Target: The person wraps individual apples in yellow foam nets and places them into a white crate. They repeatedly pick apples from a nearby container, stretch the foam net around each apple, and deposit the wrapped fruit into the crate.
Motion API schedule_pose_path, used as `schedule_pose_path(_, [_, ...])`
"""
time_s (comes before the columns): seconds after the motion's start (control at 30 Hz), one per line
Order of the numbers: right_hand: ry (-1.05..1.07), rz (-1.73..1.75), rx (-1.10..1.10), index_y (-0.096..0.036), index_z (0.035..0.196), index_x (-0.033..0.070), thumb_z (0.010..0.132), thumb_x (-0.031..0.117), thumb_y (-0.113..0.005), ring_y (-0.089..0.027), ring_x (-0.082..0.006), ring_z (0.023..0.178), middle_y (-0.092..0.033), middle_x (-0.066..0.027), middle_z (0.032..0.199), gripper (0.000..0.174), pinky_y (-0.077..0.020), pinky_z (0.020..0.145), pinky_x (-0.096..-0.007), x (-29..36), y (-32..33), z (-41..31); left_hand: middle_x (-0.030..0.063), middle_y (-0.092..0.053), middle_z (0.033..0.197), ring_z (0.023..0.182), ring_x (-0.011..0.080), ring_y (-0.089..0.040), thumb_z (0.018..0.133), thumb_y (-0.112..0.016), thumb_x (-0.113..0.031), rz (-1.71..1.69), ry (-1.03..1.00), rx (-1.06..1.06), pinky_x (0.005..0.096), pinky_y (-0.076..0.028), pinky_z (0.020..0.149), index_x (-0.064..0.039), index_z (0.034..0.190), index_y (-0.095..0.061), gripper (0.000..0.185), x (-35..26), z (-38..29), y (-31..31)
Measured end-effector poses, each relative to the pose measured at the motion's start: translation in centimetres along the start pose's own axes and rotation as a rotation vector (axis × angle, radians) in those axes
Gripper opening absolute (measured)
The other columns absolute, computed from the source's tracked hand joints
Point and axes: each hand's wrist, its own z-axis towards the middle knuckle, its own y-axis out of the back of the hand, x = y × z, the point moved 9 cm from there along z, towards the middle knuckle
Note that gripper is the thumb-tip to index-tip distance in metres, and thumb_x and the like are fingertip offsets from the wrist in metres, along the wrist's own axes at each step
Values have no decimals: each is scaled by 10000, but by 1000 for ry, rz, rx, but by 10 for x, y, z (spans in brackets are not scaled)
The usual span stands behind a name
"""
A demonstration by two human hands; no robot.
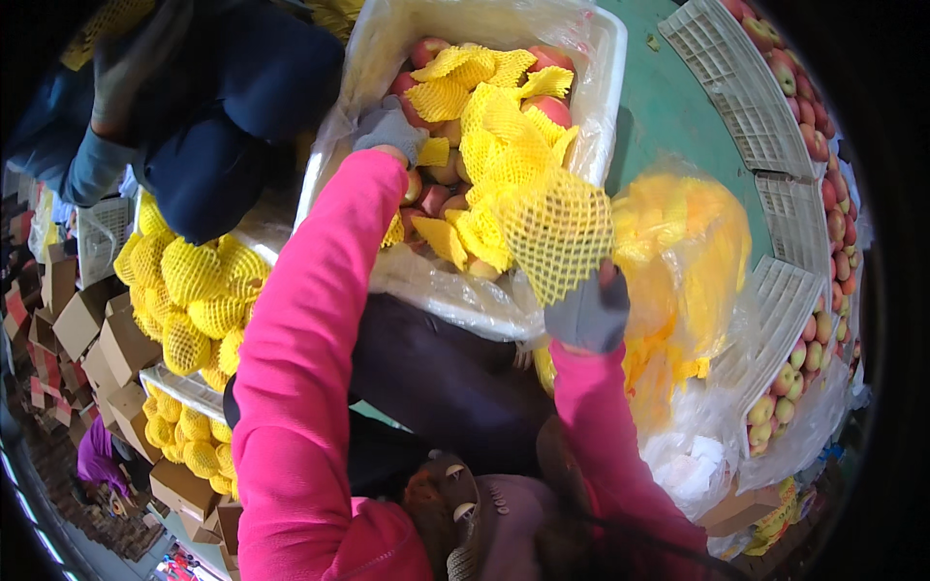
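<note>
Before me is a white plastic crate (615, 94) lined with clear plastic film. Inside it, red apples (550, 110) lie partly under loose yellow foam net sleeves (441, 100). My left hand (391, 131), in a grey glove, reaches in at the crate's left side among the apples. Its fingertips are hidden, so whether it grips an apple cannot be told. My right hand (590, 314), also in a grey glove with bare fingertips, holds a spread yellow foam net (558, 236) over the crate's near right corner.
Another person (211, 116) sits at upper left. Net-wrapped fruit (192, 272) fills crates at left, beside cardboard boxes (127, 330). At right lie a plastic bag of yellow nets (683, 240) and white crates (792, 218) of apples. A person in purple (102, 457) is farther off.
</note>
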Motion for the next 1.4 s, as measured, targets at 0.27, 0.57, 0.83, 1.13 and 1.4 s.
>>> schedule_pose_path(0.27, [-60,-135,-13,-393,1367,-22,779,164,-578,-437,-347,1281,-458,-188,1385,644,-315,1100,-465,-26,-9,8,161,-619,1137,1060,293,-604,572,-837,-351,-301,120,16,350,-484,898,-18,1237,-504,815,14,18,-17])
schedule_pose_path(0.57, [836,-1589,182,-481,1259,3,627,126,-767,-626,-261,952,-615,-132,1053,704,-506,817,-379,2,-141,7,151,-567,1106,1020,222,-570,595,-834,-286,-1042,-115,47,314,-472,889,27,1232,-464,801,-54,-164,83])
schedule_pose_path(0.83, [-390,177,263,-416,1350,16,707,358,-798,-553,-320,1169,-511,-162,1326,823,-446,1020,-468,-12,-103,-72,50,-599,1097,959,204,-590,976,-512,-272,-1832,81,-1,334,-487,848,-35,1192,-527,321,-49,-283,89])
schedule_pose_path(1.13, [-540,290,581,-412,1363,47,650,423,-819,-543,-297,1184,-502,-154,1334,903,-403,1055,-486,-4,-128,-174,162,-545,1317,1231,298,-516,920,-579,-162,-2466,-82,749,435,-391,1076,12,1335,-462,465,-77,-418,93])
schedule_pose_path(1.4, [-414,-405,547,-379,1369,28,610,192,-822,-562,-231,1120,-511,-146,1269,895,-459,987,-368,-20,-137,-188,11,-507,809,695,78,-481,716,-721,57,-901,-80,-699,199,-433,642,-16,1134,-562,454,-17,-438,210])
